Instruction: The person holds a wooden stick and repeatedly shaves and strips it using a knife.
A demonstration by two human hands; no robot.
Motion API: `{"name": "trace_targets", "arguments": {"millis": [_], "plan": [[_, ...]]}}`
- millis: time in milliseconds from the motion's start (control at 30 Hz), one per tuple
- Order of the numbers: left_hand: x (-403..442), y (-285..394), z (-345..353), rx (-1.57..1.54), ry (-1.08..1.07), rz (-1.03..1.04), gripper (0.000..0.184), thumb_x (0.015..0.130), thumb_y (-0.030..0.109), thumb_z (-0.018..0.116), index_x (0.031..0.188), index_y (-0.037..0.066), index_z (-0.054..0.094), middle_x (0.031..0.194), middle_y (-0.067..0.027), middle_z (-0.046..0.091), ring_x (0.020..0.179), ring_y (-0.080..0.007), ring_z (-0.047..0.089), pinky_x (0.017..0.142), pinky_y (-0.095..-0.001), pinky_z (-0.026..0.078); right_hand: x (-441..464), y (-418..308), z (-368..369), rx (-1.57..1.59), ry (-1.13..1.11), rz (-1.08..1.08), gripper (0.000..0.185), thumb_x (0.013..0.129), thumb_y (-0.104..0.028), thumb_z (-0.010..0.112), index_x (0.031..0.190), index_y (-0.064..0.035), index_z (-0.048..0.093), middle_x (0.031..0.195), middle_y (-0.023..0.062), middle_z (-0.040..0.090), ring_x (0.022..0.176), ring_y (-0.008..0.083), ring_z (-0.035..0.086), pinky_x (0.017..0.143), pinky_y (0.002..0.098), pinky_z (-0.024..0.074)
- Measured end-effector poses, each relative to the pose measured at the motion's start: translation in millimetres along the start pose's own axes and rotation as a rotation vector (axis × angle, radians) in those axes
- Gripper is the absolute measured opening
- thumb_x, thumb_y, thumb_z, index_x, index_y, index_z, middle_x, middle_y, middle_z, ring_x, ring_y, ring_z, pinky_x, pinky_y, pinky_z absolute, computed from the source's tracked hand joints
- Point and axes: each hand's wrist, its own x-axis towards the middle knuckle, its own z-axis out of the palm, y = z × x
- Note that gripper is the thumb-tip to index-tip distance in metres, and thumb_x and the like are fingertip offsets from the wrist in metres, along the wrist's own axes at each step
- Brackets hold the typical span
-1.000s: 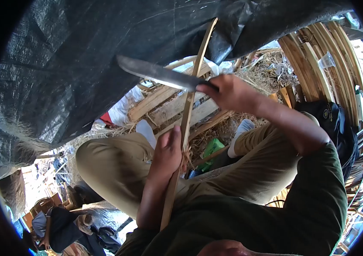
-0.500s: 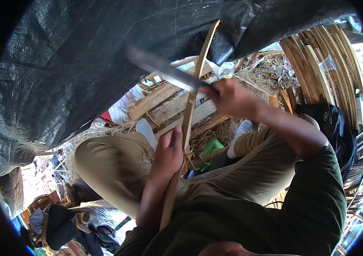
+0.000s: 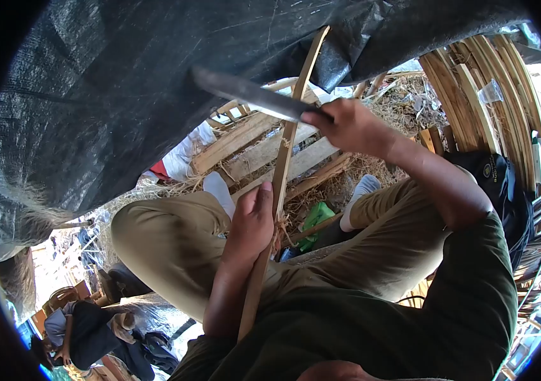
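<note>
My left hand [image 3: 251,222] is closed round the lower part of a long, thin wooden strip [image 3: 286,143], its thumb lying along the wood. The strip slants from beside my body up towards the dark sheet overhead. In my right hand [image 3: 354,129] is the dark handle of a machete [image 3: 248,95]. Its broad blade points left and crosses the strip above my left hand, slightly blurred at the tip. A small curl of shaving clings to the strip just below the blade.
A black tarp [image 3: 111,95] hangs across the upper left. Wooden slats [image 3: 248,152] and shavings lie beyond my feet. Stacked strips [image 3: 467,95] stand at right, above a black bag [image 3: 493,184]. A green plastic bag [image 3: 316,222] lies between my legs. Another person [image 3: 89,333] is at lower left.
The machete and my right hand have shifted slightly down and to the right across the strip. My left hand keeps its grip in nearly the same place.
</note>
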Motion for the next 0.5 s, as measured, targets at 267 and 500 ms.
{"name": "trace_targets", "arguments": {"millis": [267, 500], "plan": [[-6, 8, 4, -0.033, 0.005, -0.03, 0.045, 0.109, 0.035, 0.04, 0.085, -0.001, 0.054, 0.064, -0.0027, 0.045, 0.062, -0.0113, 0.041, 0.059, -0.0327, 0.038, -19, -8, 17, 0.031, 0.092, -0.207, 0.042, 0.103, -0.03, 0.056, 0.073, -0.0003, 0.059, 0.052, 0.0155, 0.056, 0.047, 0.0269, 0.063, 0.043, 0.0378, 0.0443], [-1, 5, 5, 0.013, -0.024, 0.003, 0.045, 0.109, 0.034, 0.039, 0.085, 0.0, 0.054, 0.064, -0.0028, 0.044, 0.062, -0.0113, 0.043, 0.059, -0.0326, 0.039, -32, -37, 23, 0.191, -0.044, -0.043, 0.046, 0.102, -0.035, 0.053, 0.084, 0.0045, 0.069, 0.07, 0.0253, 0.066, 0.069, 0.0431, 0.069, 0.064, 0.0474, 0.054]]}}
